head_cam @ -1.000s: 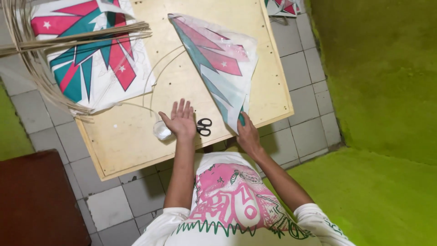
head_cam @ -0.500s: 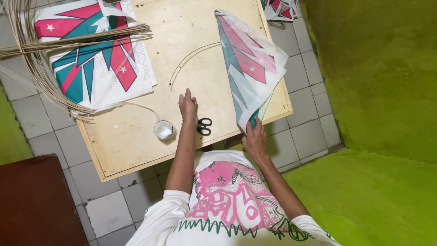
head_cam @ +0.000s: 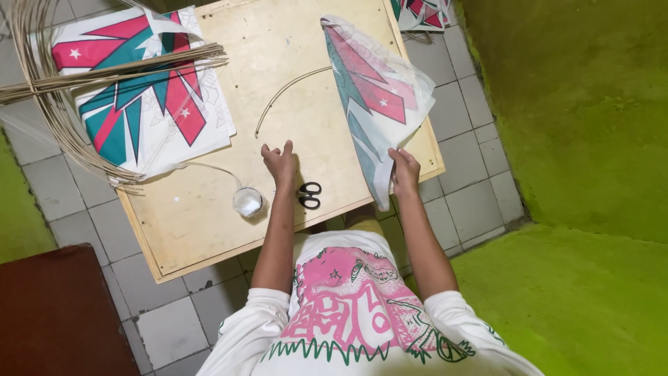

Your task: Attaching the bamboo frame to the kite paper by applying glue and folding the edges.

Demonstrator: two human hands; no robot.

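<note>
We see the right hand (head_cam: 404, 169) with fingers clenched on the kite sheet's (head_cam: 376, 97) lower tip, lifted over the desk's (head_cam: 209, 230) right edge. The left hand (head_cam: 280, 161) lies flat, fingers released, beside scissors (head_cam: 309, 196) and a tape roll (head_cam: 247, 201). A bent stick (head_cam: 282, 94), a printed stack (head_cam: 139, 90) and a cane bundle (head_cam: 49, 104) lie beyond. Since before, the sheet swung further right.
</note>
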